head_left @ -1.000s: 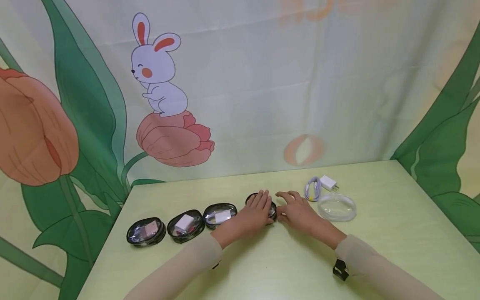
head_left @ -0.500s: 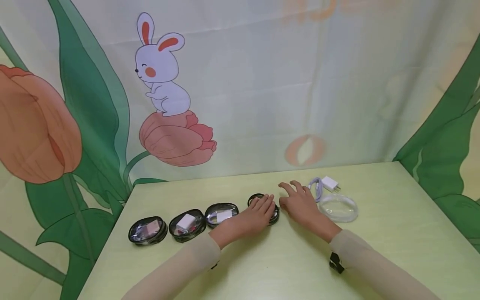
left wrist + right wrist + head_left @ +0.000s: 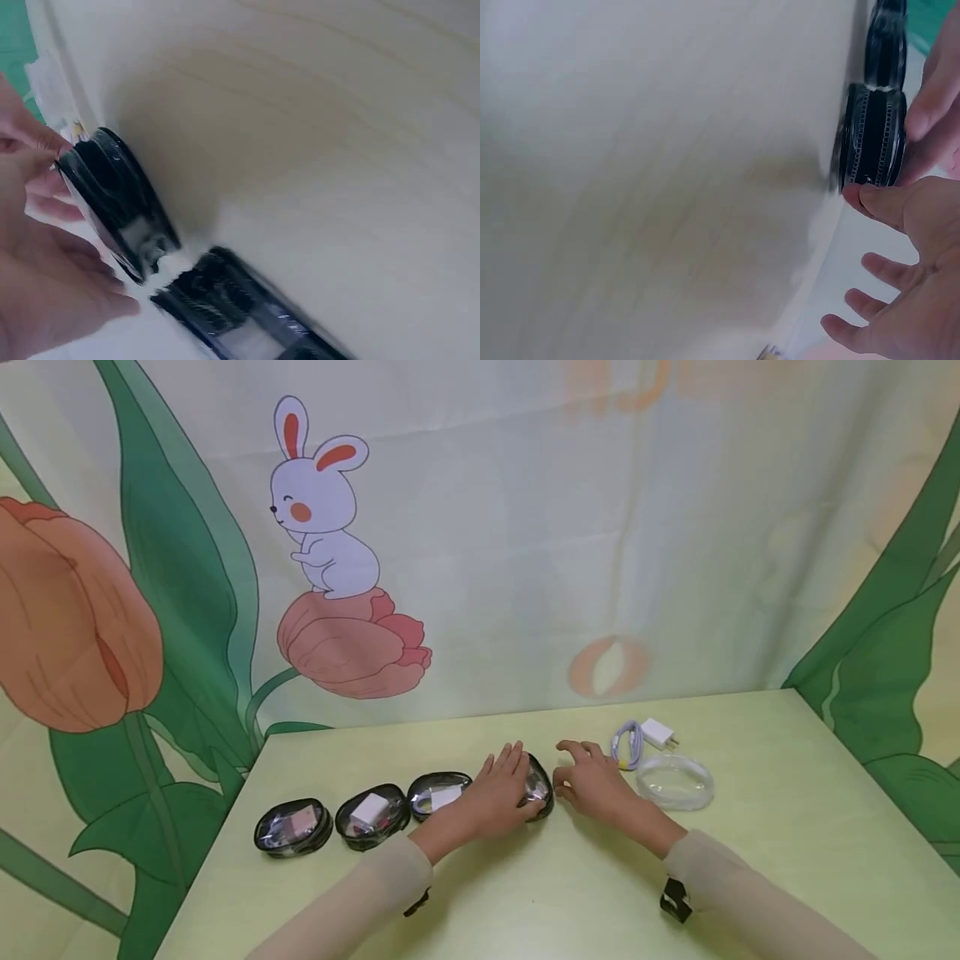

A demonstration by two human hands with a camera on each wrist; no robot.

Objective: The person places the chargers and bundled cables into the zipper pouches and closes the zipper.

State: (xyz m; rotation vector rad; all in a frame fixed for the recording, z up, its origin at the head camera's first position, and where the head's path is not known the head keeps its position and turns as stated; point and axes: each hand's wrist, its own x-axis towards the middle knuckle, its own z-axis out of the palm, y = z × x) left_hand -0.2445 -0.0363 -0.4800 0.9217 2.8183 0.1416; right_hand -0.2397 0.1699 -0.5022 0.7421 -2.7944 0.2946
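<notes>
A clear oval zip pouch with black trim (image 3: 537, 787) lies on the table, partly hidden under my left hand (image 3: 491, 797). That hand rests flat across its left part with straight fingers, the thumb along the near side. My right hand (image 3: 596, 789) is at the pouch's right end. In the right wrist view its thumb and index finger come together at the end of the zipped side (image 3: 872, 139), and the other fingers fan out. A zipper pull is hidden by these fingertips. In the left wrist view the pouch (image 3: 120, 202) stands close to a neighbouring pouch (image 3: 247, 307).
Three more black-trimmed pouches sit in a row to the left: one with a pink block (image 3: 292, 827), two with white blocks (image 3: 372, 816) (image 3: 439, 795). Back right lie a lilac cable (image 3: 627, 745), a white plug charger (image 3: 658, 732) and a clear oval case (image 3: 675, 782).
My left hand has shifted left across the pouch, uncovering its right end, and the pouch has turned. My right hand has come back down and left to the pouch's end.
</notes>
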